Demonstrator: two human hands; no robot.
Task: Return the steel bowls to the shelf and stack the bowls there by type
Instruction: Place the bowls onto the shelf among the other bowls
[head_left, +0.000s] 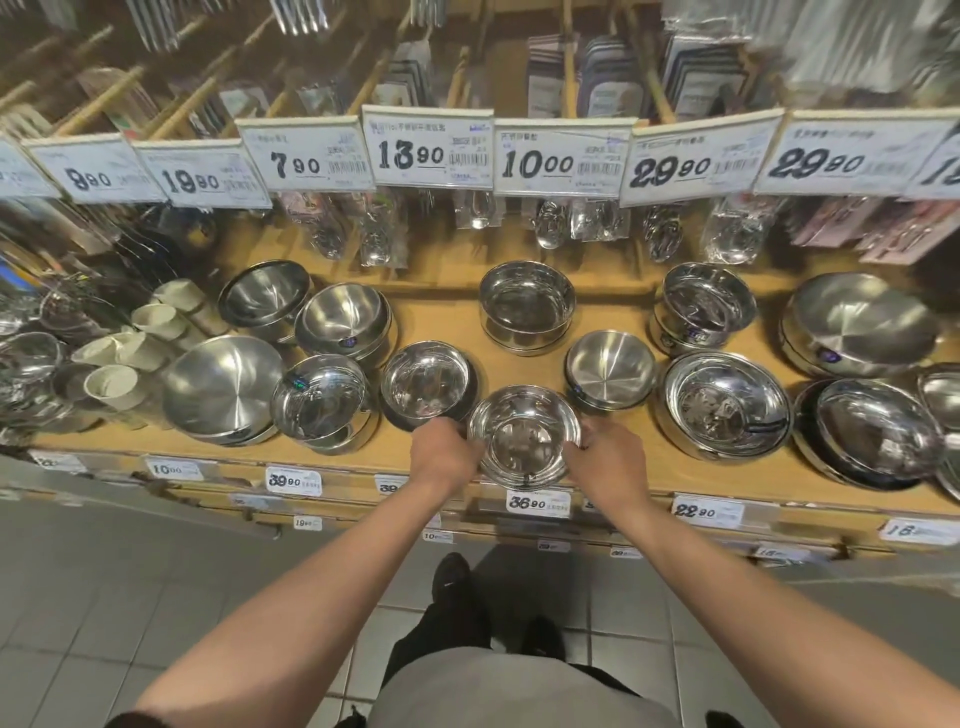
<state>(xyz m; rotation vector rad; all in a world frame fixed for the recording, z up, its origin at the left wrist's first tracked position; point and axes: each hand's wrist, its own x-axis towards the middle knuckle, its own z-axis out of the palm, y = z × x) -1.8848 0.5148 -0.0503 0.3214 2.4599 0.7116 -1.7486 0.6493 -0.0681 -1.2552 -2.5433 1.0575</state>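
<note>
1. The person stands at a wooden shelf (613, 480) with both arms stretched out, holding a shiny steel bowl (523, 435) at the shelf's front edge, about midway along it.
2. The left hand (445, 451) grips the bowl's left rim; its fingers are curled round the edge, though from behind I cannot see them fully.
3. The right hand (607, 453) grips the right rim in the same way, fingers wrapped over the far side.
4. Whether the held bowl rests on the shelf or is just above it, I cannot tell.
5. Just behind and left of the held bowl sits a small mirror-bright bowl (427, 382) on a dark base.
6. Just behind and right of it stands a brushed bowl stack (610, 370).
7. Further back from the held bowl, near the shelf's rear, is a straight-sided bowl stack (526, 307).
8. To the right of the held bowl lies a wide polished bowl (726, 404).
9. A price label reading 36.90 (537, 503) hangs on the shelf edge directly below the held bowl.
10. Well to the left of it, pale cups (132, 347) lie on their sides.
</note>
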